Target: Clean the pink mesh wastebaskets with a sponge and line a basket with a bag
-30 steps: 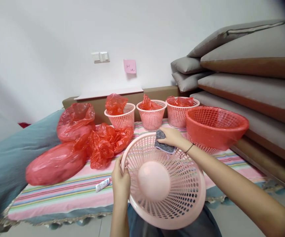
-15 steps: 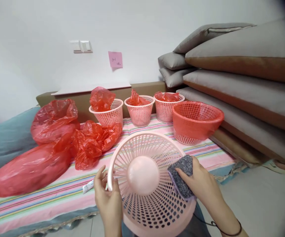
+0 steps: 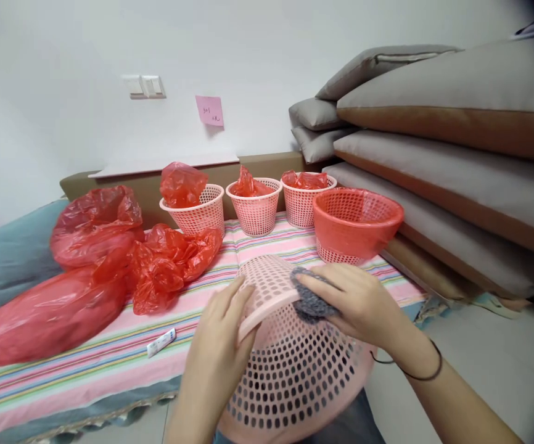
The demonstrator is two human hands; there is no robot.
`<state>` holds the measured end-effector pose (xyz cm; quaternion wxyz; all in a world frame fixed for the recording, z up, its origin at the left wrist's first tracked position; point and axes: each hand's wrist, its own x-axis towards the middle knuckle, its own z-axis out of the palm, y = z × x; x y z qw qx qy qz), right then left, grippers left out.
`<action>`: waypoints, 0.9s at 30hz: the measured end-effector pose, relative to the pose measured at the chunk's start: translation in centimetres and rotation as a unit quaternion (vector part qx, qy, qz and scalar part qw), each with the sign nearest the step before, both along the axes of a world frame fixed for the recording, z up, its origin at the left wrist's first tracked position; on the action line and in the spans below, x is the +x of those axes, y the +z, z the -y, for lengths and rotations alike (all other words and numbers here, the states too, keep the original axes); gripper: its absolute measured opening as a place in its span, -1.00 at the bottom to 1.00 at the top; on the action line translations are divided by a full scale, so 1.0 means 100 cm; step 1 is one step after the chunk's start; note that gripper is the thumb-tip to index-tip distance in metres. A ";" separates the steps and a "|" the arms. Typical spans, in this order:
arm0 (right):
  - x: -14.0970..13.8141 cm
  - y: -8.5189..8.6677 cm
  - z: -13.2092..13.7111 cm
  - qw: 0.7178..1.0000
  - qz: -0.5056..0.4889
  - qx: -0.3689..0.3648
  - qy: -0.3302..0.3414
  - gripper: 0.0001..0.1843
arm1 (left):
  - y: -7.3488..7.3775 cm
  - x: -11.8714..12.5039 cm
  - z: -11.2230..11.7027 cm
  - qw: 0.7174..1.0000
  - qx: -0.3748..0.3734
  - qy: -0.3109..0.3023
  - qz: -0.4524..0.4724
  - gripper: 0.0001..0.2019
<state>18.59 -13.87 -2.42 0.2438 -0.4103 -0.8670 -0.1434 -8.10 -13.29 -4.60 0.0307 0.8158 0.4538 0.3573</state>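
Note:
A pink plastic lattice basket [image 3: 295, 364] rests upside down in my lap, its base toward the bed. My left hand [image 3: 218, 354] lies against its left side near the base, fingers stretched out and steadying it. My right hand [image 3: 357, 302] is closed on a grey scouring pad [image 3: 306, 299] and presses it onto the basket's base edge. A thin black band circles my right wrist.
A striped pink cloth [image 3: 86, 370] covers the bed. On it lie red plastic bags [image 3: 86, 259], three small pink baskets [image 3: 254, 206] with red bags inside, a red-lined basket [image 3: 357, 225] and a small white tube [image 3: 160, 342]. Grey cushions [image 3: 433, 142] are stacked at right.
The basket has been turned from opening-up to bottom-up. My right hand moved the pad from the inside wall to the outer base edge. The view shifted slightly right.

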 end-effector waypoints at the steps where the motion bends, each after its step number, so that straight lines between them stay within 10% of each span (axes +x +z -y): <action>1: -0.006 0.002 -0.007 0.999 0.027 0.014 0.024 -0.54 | 0.002 0.011 -0.004 1.000 0.005 -0.022 -0.006 -0.58; 6: -0.024 -0.010 -0.033 0.997 0.025 0.050 0.060 -0.56 | -0.006 0.039 -0.022 0.999 -0.004 -0.031 -0.015 -0.57; 14: 0.004 -0.046 -0.056 0.985 -0.135 -0.026 -0.103 -0.43 | 0.004 0.030 -0.040 0.992 -0.089 0.084 -0.006 -0.64; 27: -0.034 -0.175 0.000 0.768 -0.527 -0.189 -0.311 -0.22 | -0.021 -0.019 -0.039 0.948 -0.088 0.169 0.255 -0.67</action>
